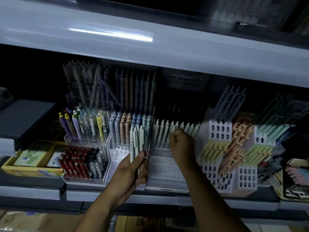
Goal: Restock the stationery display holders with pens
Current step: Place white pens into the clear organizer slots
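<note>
Left hand (pixel 132 171): clasped around a bundle of pale pens (pixel 136 141), holding them upright by their lower ends, tops pointing up.
Right hand (pixel 181 144): curled into a loose fist, fingertips at the row of pale green pens (pixel 175 129); whether it pinches one I cannot tell.
Clear stepped holder (pixel 165 171): directly below and in front of the right hand; its lower tiers show bare holes, the green row fills the tier at the knuckles.
Pastel pen holder (pixel 127 129): just left of the right hand, behind the left hand's bundle, packed with blue, peach and lilac pens.
Red pens (pixel 75 161): further left of the left hand, in a clear box.
White perforated holders (pixel 232 146): right of the right hand, with peach and yellow-green pens.
</note>
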### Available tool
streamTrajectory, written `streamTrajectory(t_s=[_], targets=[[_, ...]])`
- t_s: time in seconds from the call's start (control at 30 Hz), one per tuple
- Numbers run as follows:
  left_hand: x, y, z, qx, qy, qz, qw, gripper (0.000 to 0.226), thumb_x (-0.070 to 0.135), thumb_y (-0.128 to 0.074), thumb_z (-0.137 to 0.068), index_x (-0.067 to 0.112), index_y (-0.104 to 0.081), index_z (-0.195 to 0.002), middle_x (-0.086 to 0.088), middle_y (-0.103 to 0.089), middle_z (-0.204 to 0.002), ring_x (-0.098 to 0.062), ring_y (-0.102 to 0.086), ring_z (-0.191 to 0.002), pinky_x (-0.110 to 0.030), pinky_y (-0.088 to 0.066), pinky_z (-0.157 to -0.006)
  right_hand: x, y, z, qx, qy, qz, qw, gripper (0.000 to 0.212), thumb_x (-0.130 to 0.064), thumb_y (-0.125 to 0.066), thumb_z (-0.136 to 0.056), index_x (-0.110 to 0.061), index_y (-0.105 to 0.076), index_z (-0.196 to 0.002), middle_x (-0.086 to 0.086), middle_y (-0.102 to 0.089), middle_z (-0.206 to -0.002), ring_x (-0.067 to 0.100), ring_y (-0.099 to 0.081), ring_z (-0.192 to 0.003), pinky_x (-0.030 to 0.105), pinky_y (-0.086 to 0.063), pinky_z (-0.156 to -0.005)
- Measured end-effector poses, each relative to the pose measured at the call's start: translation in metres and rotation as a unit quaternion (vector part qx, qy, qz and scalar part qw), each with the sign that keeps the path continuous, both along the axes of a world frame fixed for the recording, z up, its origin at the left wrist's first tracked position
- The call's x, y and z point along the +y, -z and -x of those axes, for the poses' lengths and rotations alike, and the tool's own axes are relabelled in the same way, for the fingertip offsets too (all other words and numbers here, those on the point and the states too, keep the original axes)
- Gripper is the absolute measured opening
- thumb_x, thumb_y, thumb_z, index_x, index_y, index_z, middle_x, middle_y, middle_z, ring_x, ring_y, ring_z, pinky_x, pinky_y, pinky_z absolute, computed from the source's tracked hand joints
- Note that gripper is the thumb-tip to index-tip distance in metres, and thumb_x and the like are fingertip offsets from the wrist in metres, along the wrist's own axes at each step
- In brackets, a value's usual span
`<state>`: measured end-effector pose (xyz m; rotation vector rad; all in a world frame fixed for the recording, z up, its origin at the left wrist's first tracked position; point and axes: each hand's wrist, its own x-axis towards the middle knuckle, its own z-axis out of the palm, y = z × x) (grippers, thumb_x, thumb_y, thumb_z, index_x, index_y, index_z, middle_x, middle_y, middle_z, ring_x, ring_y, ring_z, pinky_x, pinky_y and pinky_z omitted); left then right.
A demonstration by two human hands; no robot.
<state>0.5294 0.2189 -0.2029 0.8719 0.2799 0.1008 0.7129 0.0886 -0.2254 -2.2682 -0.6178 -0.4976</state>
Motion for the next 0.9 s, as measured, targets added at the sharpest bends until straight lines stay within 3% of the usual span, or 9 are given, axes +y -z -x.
streamTrajectory(t_s=[0.2,0.33,0.47,0.53,0.67,0.77,0.9], targets=[[0.002,0.000,0.001,0.009,-0.029,-0.051,0.998,0.028,0.027,-0.067,-0.091,0.003,-0.058,-0.103,-0.008,-0.051,-0.070,-0.015,-0.034,-0.054,-0.024,-0.027,-0.045,-0.001,-0.001,-0.002,0.026,-0.010,0.004,1.000,0.037,-0.012,-0.063,-0.100,-0.013,-0.042,-0.069,-0.011,-0.033,-0.053,-0.002,-0.034,-0.047,0.018,-0.022,-0.047],[0.003,-0.001,0.004,0.018,-0.050,-0.072,0.996,0.030,0.026,-0.067,-0.091,-0.002,-0.063,-0.100,-0.016,-0.057,-0.074,-0.019,-0.043,-0.053,-0.026,-0.034,-0.044,-0.004,0.005,0.005,0.076,0.027,-0.038,0.996,0.036,-0.018,-0.072,-0.095,-0.010,-0.053,-0.065,0.003,-0.055,-0.054,0.013,-0.055,-0.049,0.026,-0.043,-0.051],[0.000,-0.002,0.005,0.032,-0.070,-0.065,0.995,0.036,0.022,-0.067,-0.088,-0.008,-0.065,-0.107,-0.019,-0.068,-0.082,-0.019,-0.052,-0.048,-0.027,-0.040,-0.042,-0.003,0.002,0.024,0.115,0.052,-0.067,0.990,0.021,-0.016,-0.073,-0.094,-0.008,-0.060,-0.079,0.000,-0.060,-0.064,0.008,-0.054,-0.056,0.015,-0.040,-0.054],[0.000,-0.002,0.005,0.044,-0.073,-0.061,0.994,0.037,0.020,-0.068,-0.087,-0.006,-0.066,-0.114,-0.022,-0.074,-0.089,-0.019,-0.059,-0.051,-0.026,-0.044,-0.042,0.002,-0.007,0.035,0.168,0.002,-0.068,0.983,0.017,-0.016,-0.070,-0.095,-0.012,-0.060,-0.082,-0.002,-0.061,-0.066,0.007,-0.055,-0.055,0.012,-0.040,-0.055],[-0.001,-0.001,0.005,0.055,-0.062,-0.053,0.995,0.041,0.017,-0.070,-0.085,-0.005,-0.066,-0.119,-0.027,-0.075,-0.099,-0.021,-0.069,-0.058,-0.025,-0.050,-0.042,0.013,-0.036,0.061,0.275,-0.148,-0.153,0.938,0.010,-0.018,-0.070,-0.097,-0.017,-0.072,-0.087,0.001,-0.069,-0.069,0.014,-0.060,-0.054,0.029,-0.047,-0.055],[-0.004,-0.002,0.007,0.056,-0.039,-0.067,0.995,0.040,0.018,-0.068,-0.087,-0.005,-0.067,-0.120,-0.026,-0.076,-0.099,-0.024,-0.073,-0.063,-0.027,-0.052,-0.043,0.017,-0.059,0.076,0.311,-0.229,-0.198,0.901,0.010,-0.018,-0.068,-0.098,-0.010,-0.074,-0.095,0.013,-0.070,-0.076,0.019,-0.056,-0.056,0.025,-0.045,-0.052],[-0.006,-0.003,0.009,0.057,-0.016,-0.087,0.994,0.036,0.019,-0.068,-0.088,-0.001,-0.070,-0.118,-0.026,-0.076,-0.101,-0.027,-0.076,-0.070,-0.028,-0.052,-0.041,0.018,-0.064,0.079,0.330,-0.223,-0.190,0.897,0.017,-0.019,-0.073,-0.095,-0.003,-0.074,-0.097,-0.008,-0.064,-0.057,0.009,-0.054,-0.051,0.017,-0.042,-0.050]])
